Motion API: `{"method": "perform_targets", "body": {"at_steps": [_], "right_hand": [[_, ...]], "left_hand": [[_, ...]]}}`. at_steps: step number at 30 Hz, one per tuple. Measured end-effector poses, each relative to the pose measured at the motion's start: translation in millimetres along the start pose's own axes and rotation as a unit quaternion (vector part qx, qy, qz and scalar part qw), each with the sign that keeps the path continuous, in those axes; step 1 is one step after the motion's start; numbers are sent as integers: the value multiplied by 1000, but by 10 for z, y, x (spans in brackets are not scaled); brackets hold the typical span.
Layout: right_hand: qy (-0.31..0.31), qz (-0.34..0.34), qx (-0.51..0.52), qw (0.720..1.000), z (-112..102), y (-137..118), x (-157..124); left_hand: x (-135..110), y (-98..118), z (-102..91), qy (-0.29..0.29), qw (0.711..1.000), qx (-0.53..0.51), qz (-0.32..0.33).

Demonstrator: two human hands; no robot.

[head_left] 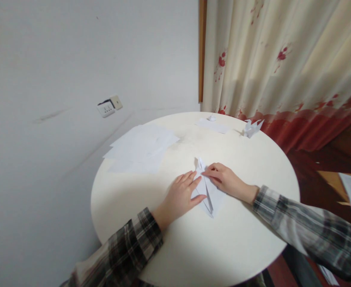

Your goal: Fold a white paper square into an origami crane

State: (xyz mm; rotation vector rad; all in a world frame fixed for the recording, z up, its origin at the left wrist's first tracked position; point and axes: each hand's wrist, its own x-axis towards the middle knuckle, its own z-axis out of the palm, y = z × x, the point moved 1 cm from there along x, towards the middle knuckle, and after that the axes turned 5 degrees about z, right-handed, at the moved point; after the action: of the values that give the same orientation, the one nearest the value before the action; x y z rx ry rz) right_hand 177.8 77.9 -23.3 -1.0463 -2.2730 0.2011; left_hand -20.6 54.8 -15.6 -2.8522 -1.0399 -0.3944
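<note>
A partly folded sheet of white paper (208,195) lies near the middle of the round table, with a narrow point toward me and a raised fold at its far end. My left hand (180,197) rests flat on its left side, fingers spread and thumb reaching across the paper. On the right side, my right hand (225,179) has thumb and forefinger closed at the edge of the fold, near its upper part. The fingertips cover part of the paper there.
The round white table (193,251) stands against a wall with a socket (106,108). Loose white sheets (142,147) lie at the left. A folded paper crane (251,128) stands at the far right, near a small paper piece (211,118) and a flat sheet (213,126). Behind hangs a curtain (271,59).
</note>
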Motion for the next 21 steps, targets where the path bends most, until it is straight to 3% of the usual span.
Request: {"method": "perform_targets", "body": {"at_steps": [7,21], "right_hand": [[-36,-5,-63,997,-20,-36,18],[-38,5,-99,994,3,-49,24]], "left_hand": [[-4,14,-8,19,1000,8,11],[-171,52,-5,60,997,30,44]]}}
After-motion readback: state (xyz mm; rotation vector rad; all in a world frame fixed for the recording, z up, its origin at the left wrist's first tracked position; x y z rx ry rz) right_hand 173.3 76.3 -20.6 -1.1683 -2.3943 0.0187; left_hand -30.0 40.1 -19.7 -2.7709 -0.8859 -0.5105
